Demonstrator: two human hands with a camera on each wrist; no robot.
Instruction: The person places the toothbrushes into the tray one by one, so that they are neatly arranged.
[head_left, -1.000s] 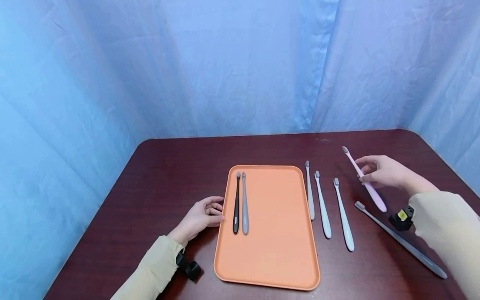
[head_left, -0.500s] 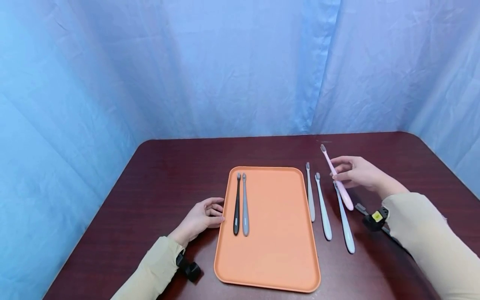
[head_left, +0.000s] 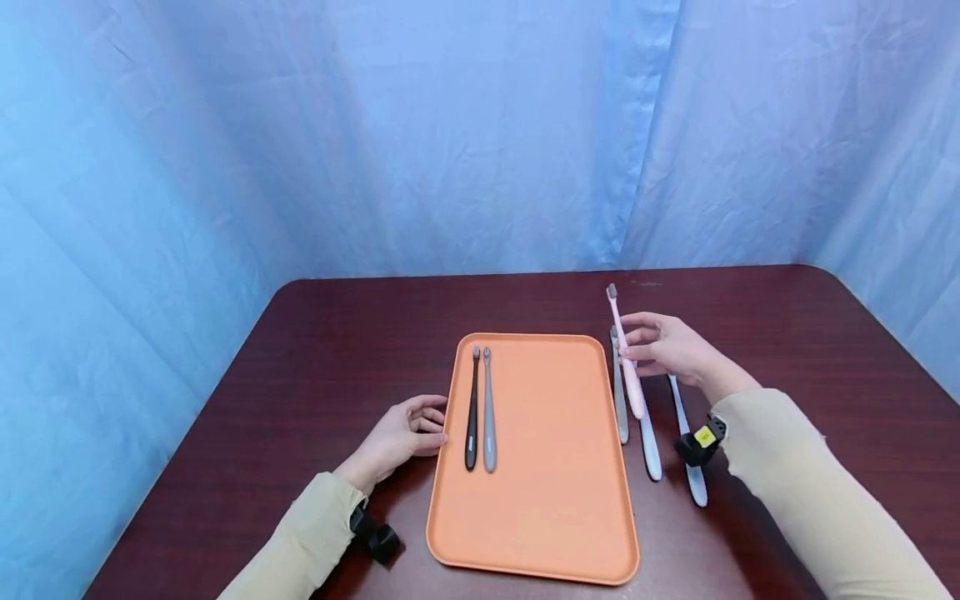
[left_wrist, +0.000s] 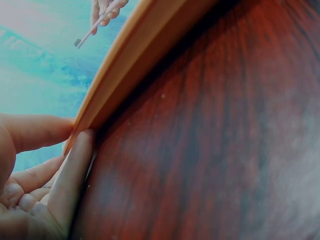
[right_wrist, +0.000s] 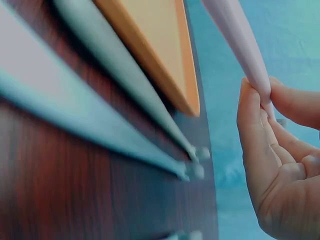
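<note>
The right hand [head_left: 667,348] pinches the pink brush [head_left: 625,350] by its handle, lifted over the bench [head_left: 825,333], just right of the tray [head_left: 555,500] and above the pale brushes [head_left: 649,442]. The left hand [head_left: 401,433], fingers loosely curled and holding nothing, touches the tray's left edge beside the black brush [head_left: 472,412] and grey brush [head_left: 488,412].

Most of the orange tray [head_left: 555,467] is open; just the black toothbrush [head_left: 472,408] and grey toothbrush [head_left: 488,410] hug its left edge. Pale toothbrushes [head_left: 651,442] crowd the worktop [head_left: 330,350] right of it.
</note>
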